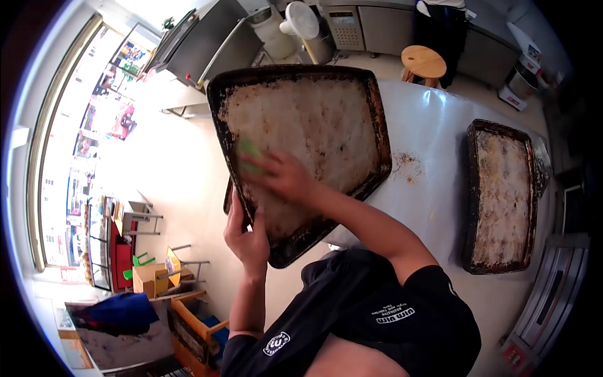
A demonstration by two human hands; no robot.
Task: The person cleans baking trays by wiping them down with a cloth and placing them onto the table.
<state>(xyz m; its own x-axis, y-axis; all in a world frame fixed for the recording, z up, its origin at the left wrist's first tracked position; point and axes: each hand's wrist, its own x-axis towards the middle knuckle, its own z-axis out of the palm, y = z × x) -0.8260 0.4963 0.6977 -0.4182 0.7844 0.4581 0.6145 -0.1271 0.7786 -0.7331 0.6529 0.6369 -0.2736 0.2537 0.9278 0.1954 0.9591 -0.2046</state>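
A large dark-rimmed baking tray (314,125), its inside stained brown and grey, is held tilted over the near-left part of the metal table. My left hand (248,235) grips its left rim from below, thumb on the near side. My right hand (286,179) lies over the tray's inner face near the left rim, closed on a green scouring pad (248,154); hand and pad are smeared by motion. A bit of another dark edge (227,198) shows behind the tray at the left, mostly hidden.
Brown crumbs (408,166) lie on the metal table (433,207). A second stained baking tray (502,198) rests at its right end. A round wooden stool (424,61) and a person in dark clothes (440,31) are beyond the far edge. A wooden crate (195,333) stands lower left.
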